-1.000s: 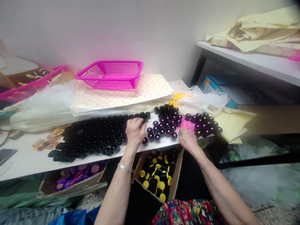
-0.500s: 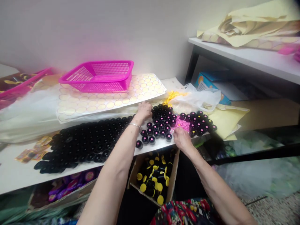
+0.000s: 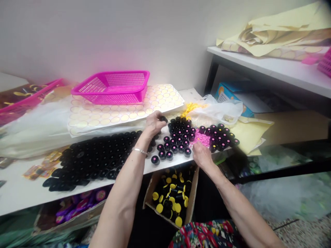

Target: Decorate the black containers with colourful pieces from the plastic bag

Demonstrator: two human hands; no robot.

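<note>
My left hand [image 3: 154, 123] pinches a small black round container [image 3: 163, 119] at the back of the table, just left of a cluster of black containers with pink dots on top [image 3: 178, 136]. Beside the pile of tiny pink pieces [image 3: 203, 137], at its near edge, is my right hand [image 3: 202, 154], fingers curled together. Whatever those fingertips may hold is hidden. Left of my left forearm stand tight rows of black containers [image 3: 95, 155], with no pink dots that I can make out. More dotted containers [image 3: 223, 136], a few with yellow dots, stand right of the pink pile.
A pink basket [image 3: 121, 98] rests on sheets of round labels [image 3: 165, 98]. Yellow pieces [image 3: 191, 107] and a white plastic bag [image 3: 222, 108] lie behind. Below the table edge, a cardboard box [image 3: 190, 206] holds yellow-capped black containers. A raised shelf [image 3: 271, 65] is at right.
My left hand has shifted slightly left, and the black container in its fingers now shows. My right hand stays by the pink pieces. The whole view has shifted slightly.
</note>
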